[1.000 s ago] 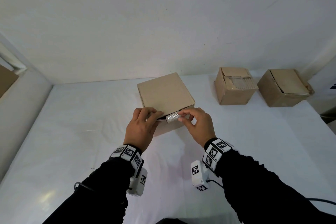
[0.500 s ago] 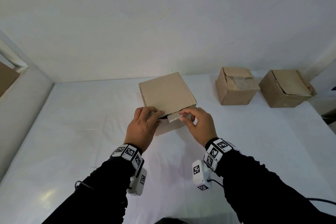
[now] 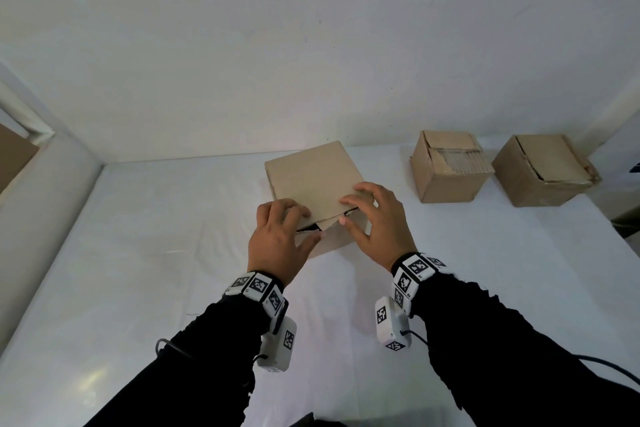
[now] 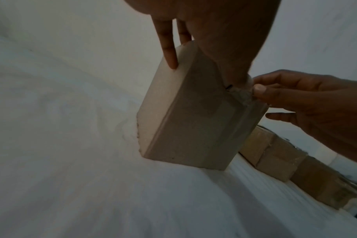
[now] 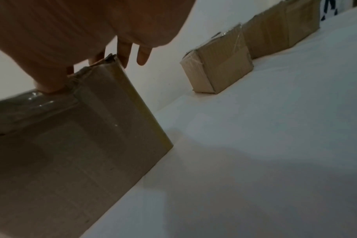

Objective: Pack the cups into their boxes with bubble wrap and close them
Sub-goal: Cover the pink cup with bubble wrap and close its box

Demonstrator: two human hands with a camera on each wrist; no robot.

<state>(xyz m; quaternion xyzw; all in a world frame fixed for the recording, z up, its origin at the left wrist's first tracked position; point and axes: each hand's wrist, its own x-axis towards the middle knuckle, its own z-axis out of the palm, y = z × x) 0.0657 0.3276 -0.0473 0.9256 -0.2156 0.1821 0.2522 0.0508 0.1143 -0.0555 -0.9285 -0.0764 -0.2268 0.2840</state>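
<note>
Head view. We look down on a plain brown cardboard box [image 3: 313, 180] at the centre of a white cloth-covered table [image 3: 145, 253]. Its contents are hidden: the top flap lies nearly flat, leaving only a dark slit along the near edge. Our left hand [image 3: 278, 243] covers the box's 7 o'clock corner, fingers on the flap and thumb against the front face. Our right hand [image 3: 379, 218] lies spread on the 4 o'clock corner, fingers straight and holding nothing. Toward 2 o'clock, well apart, stand a taped brown carton [image 3: 450, 166] and a second taped brown carton [image 3: 543, 172]. Bare cloth lies open from 7 to 11 o'clock, up to the white wall [image 3: 311, 45].

Left wrist view. The palm fills the top of the picture. One straight finger [image 4: 170, 53] rests on the box's side, and the thumb presses the crumpled top corner. We cannot tell whether this hand clasps the flap. The right hand's thumb meets the same torn edge at 3 o'clock.

Right wrist view. The palm hides the box's top; glossy clear tape [image 5: 37, 99] wraps its dim near face. The picture is blurred, the box cut off at left.
</note>
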